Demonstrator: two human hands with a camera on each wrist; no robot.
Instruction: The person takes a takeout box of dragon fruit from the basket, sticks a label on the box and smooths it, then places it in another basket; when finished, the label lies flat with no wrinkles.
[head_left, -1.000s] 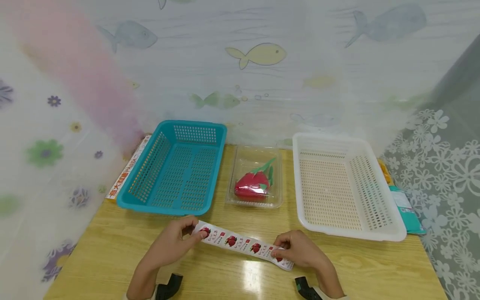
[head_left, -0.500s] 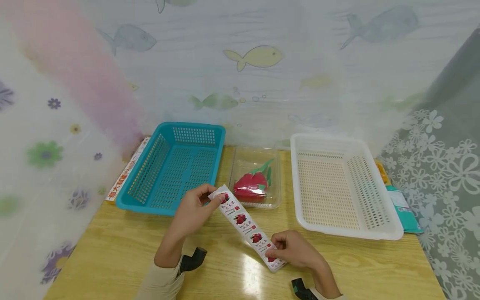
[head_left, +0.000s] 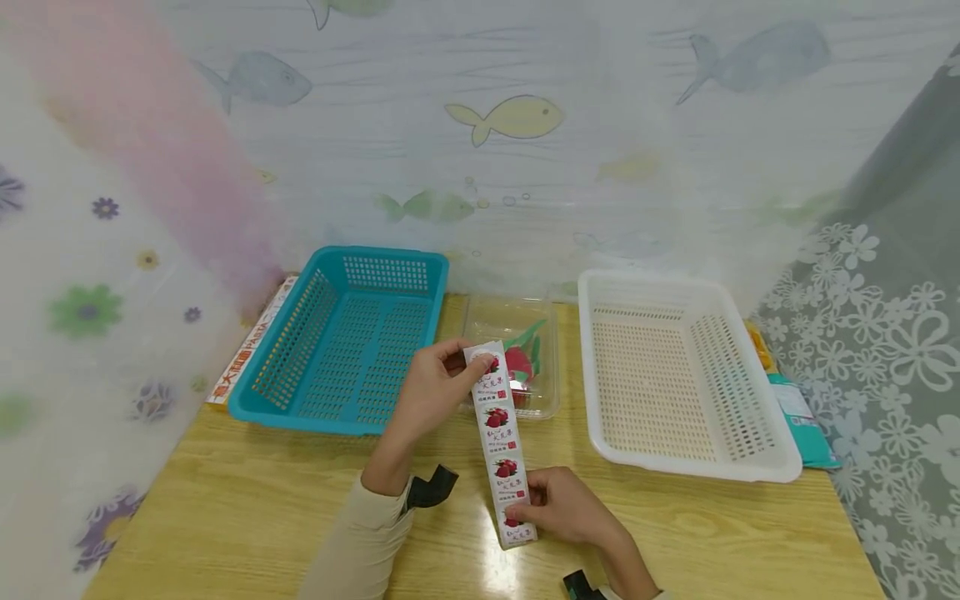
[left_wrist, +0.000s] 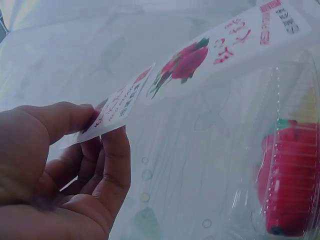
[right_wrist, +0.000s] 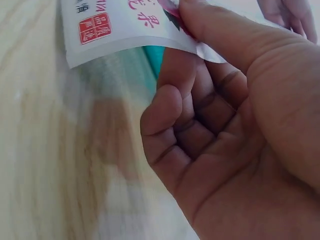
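A strip of white sticker labels (head_left: 497, 432), printed with red dragon fruit, stretches nearly upright in the head view between both hands. My left hand (head_left: 435, 385) pinches its far end between thumb and fingers. Lower down, my right hand (head_left: 572, 508) pinches the near end. In the left wrist view one label's edge lifts from the strip (left_wrist: 182, 67). Behind the upper part of the strip stands a clear plastic box (head_left: 551, 396) with a red dragon fruit (head_left: 519, 367) with green leaves inside, partly hidden. The right wrist view shows the thumb on top of the strip (right_wrist: 117, 25).
A blue-green basket (head_left: 360, 429) stands at the left, with an orange and white printed pack (head_left: 240, 358) behind it. At the right is a white basket (head_left: 697, 468), a teal pack (head_left: 806, 425) beside it. All rest on a wooden table (head_left: 247, 500).
The left hand has moved up and right, swinging the strip from nearly level to nearly upright, in front of the clear box. The right hand has shifted slightly left, still holding its end.
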